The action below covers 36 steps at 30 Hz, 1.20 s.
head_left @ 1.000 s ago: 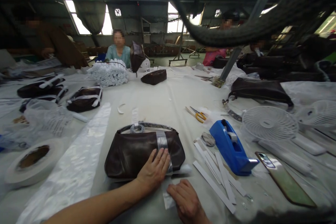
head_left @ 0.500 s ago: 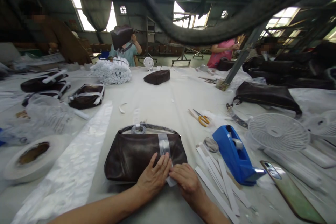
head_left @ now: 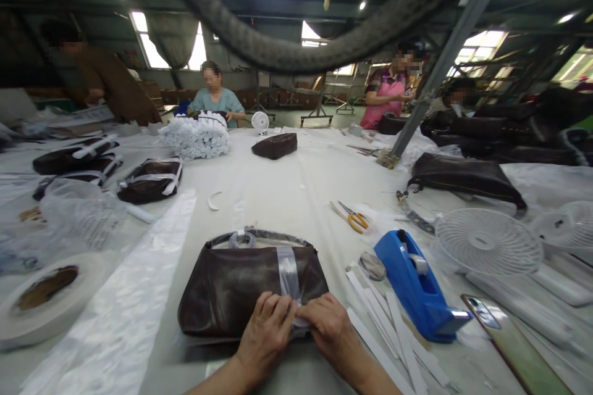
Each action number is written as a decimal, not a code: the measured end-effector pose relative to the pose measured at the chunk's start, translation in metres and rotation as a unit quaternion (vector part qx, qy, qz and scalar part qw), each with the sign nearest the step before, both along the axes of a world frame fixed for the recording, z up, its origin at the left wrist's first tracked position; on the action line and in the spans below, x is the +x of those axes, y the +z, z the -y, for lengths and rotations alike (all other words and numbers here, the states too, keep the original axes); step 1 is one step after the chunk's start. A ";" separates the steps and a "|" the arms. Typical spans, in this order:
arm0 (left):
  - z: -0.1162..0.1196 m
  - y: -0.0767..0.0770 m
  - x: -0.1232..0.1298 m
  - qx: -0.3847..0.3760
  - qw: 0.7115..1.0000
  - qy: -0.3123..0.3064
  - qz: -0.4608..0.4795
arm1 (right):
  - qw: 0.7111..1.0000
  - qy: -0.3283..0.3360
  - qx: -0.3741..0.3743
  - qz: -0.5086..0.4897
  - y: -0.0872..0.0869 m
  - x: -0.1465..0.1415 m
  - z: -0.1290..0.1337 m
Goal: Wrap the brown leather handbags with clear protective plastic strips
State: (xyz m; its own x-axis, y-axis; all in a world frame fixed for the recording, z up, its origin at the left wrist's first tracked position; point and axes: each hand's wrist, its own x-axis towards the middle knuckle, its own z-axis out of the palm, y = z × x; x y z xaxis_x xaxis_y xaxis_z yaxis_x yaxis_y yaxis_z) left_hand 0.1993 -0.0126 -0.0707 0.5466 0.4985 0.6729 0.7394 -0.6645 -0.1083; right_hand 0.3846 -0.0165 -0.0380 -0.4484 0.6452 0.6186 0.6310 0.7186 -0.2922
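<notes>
A dark brown leather handbag [head_left: 231, 290] lies in front of me, its handle at the far side. Round its right half runs a clear plastic strip [head_left: 288, 268]. My left hand [head_left: 269, 330] is closed, its curled fingers on the strip at the bag's near edge. Right beside it, my right hand [head_left: 328, 327] pinches the strip's near end, thumb and fingers pressed together. The fingertips of both hands nearly meet and partly hide that end. A grey coil [head_left: 243, 238] sits by the bag's handle.
On the right are a blue tape dispenser [head_left: 417, 290], white paper strips [head_left: 393, 321], orange-handled scissors [head_left: 356, 220], a phone [head_left: 514, 345] and a white fan [head_left: 486, 241]. At left lie a white roll [head_left: 88, 278] and wrapped bags [head_left: 152, 180]. Co-workers [head_left: 215, 95] are across the table.
My left fingers have curled in from lying flatter on the bag, and both hands have come closer together at its near edge. A co-worker opposite has lowered a raised bag.
</notes>
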 end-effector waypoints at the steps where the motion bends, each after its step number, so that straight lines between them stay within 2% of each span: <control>1: 0.000 0.000 0.000 -0.011 1.000 -0.005 0.000 | 1.000 -0.002 0.002 -0.003 0.000 0.000 0.000; 6: 0.008 0.012 -0.005 -0.131 0.990 -0.053 -0.015 | 1.000 0.002 0.006 -0.025 -0.004 -0.001 0.000; 9: 0.016 0.020 -0.003 -0.177 0.982 -0.044 0.041 | 0.999 0.000 -0.002 -0.036 -0.008 0.000 -0.001; 13: 0.019 0.017 0.006 -0.170 0.978 -0.004 0.119 | 0.999 -0.007 -0.015 -0.040 -0.008 0.000 -0.004; 17: 0.015 0.012 0.012 -0.147 0.979 0.002 0.140 | 0.997 -0.040 -0.042 -0.051 0.003 0.002 -0.007; 22: 0.006 0.014 0.010 -0.143 0.982 0.020 0.122 | 0.997 0.009 -0.071 -0.033 0.010 0.004 -0.010; 29: 0.001 0.018 0.011 -0.146 0.983 0.027 0.104 | 0.967 -0.031 -0.223 -0.117 0.005 -0.003 -0.026; 36: -0.008 0.029 0.016 -0.101 0.989 0.075 0.077 | 0.952 -0.066 -0.271 -0.127 0.008 -0.011 -0.034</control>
State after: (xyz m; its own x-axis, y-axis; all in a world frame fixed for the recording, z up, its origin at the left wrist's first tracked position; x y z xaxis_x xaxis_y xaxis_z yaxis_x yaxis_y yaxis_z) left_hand 0.2149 -0.0045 -0.0417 0.3550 0.6996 0.6201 0.8287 -0.5425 0.1376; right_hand 0.3738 0.0175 -0.0295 -0.2220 0.9409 0.2557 0.5645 0.3379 -0.7531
